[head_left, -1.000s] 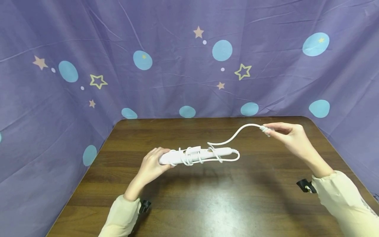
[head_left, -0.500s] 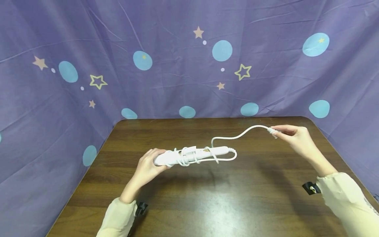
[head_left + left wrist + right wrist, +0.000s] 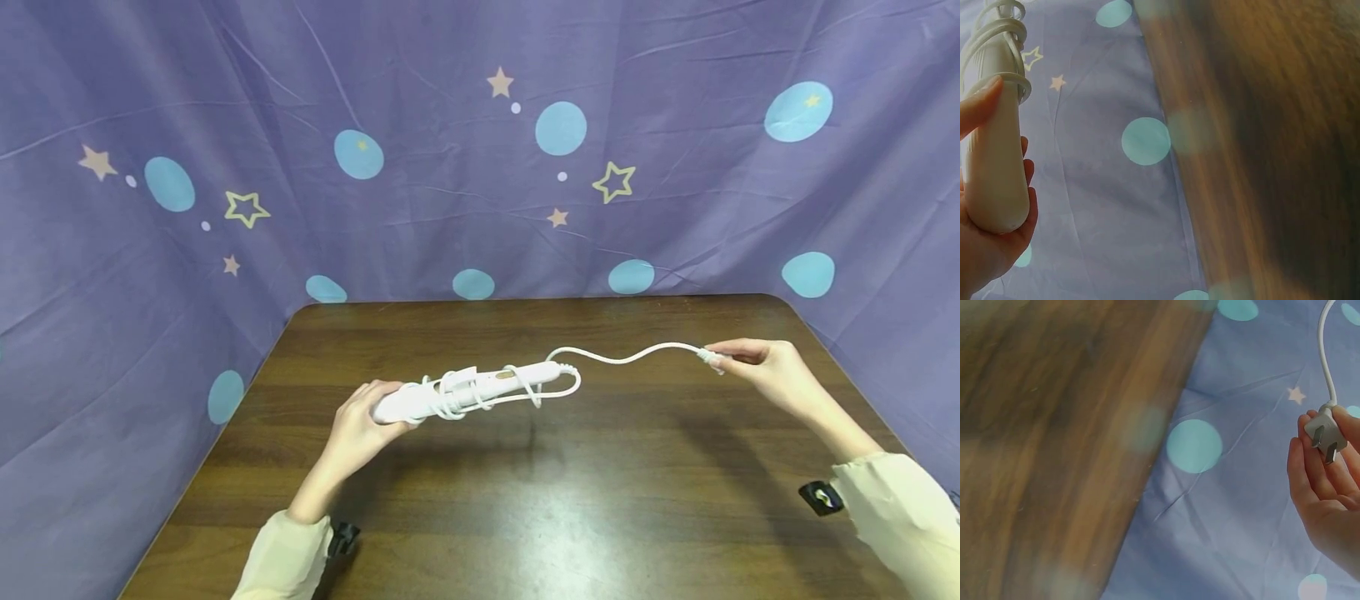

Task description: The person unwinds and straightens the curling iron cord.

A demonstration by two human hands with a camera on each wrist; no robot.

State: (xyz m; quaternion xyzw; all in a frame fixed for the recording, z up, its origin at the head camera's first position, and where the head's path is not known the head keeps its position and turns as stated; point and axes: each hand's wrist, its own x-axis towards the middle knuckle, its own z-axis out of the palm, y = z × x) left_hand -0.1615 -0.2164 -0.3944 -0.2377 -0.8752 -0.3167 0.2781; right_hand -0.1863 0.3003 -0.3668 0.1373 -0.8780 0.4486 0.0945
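From the head camera, your left hand (image 3: 362, 425) hides one end of the white wand (image 3: 491, 386), and its gold patch (image 3: 506, 375) is too small to read. Your right hand (image 3: 772, 372) covers part of the plug (image 3: 1326, 432) there. The left wrist view cuts off the wand's other end at the top. The right wrist view cuts off the cord (image 3: 1322, 356) up top. The table (image 3: 1260, 156) looks blurry in both wrist views.
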